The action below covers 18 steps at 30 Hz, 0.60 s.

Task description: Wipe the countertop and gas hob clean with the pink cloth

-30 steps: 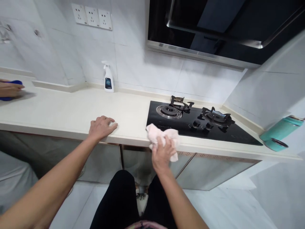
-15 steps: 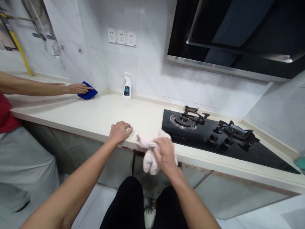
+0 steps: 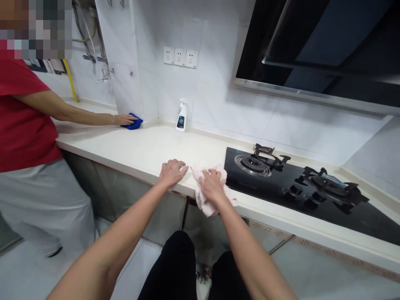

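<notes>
The left hand (image 3: 171, 173) is resting near the front edge of the table (image 3: 146, 146), its fingers spreading loosely. To its right, the right hand (image 3: 213, 185) is gripping a pale pink cloth (image 3: 204, 205), its fingers bending over the bunched fabric. Compared with one second earlier, the left hand is keeping its place; the right hand and cloth are sitting closer to it, no longer overlapping the front of the stove (image 3: 243, 182). The cloth is lying beneath the right fingers, its left corner reaching just beside the left thumb, its lower folds drooping over the table's edge.
</notes>
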### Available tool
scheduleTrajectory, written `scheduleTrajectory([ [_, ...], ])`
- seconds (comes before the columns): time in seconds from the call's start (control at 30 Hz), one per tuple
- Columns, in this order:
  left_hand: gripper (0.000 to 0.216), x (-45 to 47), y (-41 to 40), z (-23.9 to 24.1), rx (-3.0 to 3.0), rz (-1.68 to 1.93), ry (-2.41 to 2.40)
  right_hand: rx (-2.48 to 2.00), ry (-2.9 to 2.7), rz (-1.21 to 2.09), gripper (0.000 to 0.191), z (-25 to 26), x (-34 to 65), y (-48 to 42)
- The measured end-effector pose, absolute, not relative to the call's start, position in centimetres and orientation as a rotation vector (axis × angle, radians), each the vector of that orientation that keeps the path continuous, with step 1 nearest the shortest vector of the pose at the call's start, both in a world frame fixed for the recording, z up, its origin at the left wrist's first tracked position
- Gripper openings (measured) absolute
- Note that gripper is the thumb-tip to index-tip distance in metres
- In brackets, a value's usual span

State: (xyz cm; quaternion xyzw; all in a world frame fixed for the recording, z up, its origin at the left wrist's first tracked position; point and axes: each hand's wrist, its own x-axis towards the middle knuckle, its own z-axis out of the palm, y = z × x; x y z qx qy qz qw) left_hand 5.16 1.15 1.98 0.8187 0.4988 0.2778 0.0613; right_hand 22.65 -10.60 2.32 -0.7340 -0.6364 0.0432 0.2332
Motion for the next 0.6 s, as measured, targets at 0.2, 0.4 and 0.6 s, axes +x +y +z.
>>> scheduleTrajectory([
  [0.2, 0.043, 4.4, 0.4, 3.4, 2.442, 0.921, 1.476, -1.769, -1.855, 0.175, 0.050, 4.7, 25.3, -10.8],
  [0.4, 0.062, 9.4, -5.6, 4.3, 2.612, 0.626, 1.069, -1.835, -1.577, -0.006, 0.059, 5.2, 37.1, -14.6],
  [0.6, 0.068, 12.5, -9.7, 4.1, 2.696, 0.356, 1.075, -2.182, -1.805, -0.074, 0.063, -0.4, 39.4, -17.7],
])
